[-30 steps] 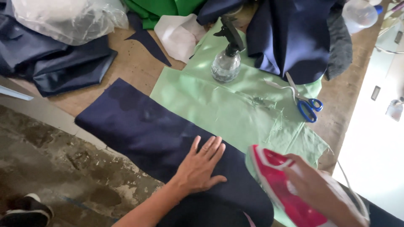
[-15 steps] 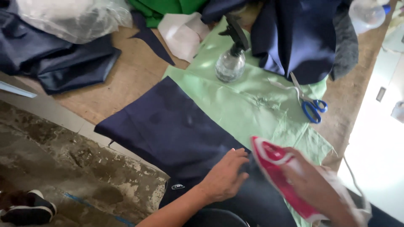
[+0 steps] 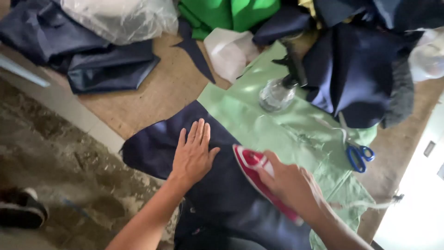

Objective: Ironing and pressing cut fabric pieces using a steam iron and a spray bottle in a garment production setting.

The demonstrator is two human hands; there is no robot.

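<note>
Navy cloth [image 3: 217, 185] lies under my flat, released left hand [image 3: 194, 155]; right hand [image 3: 291, 185] grasps the iron [image 3: 252, 164] just right, nose pointing far-left.

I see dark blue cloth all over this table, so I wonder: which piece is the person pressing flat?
The dark blue piece at the table's near edge: the left hand lies flat on it, the right hand holds a red iron there. The other dark cloths lie bunched, untouched.

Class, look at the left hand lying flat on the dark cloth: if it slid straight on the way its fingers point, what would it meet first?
The left hand points up and slightly right along the navy fabric. It would probably first reach the edge of the light green cloth, then the white plastic bag beyond; depth is uncertain.
</note>
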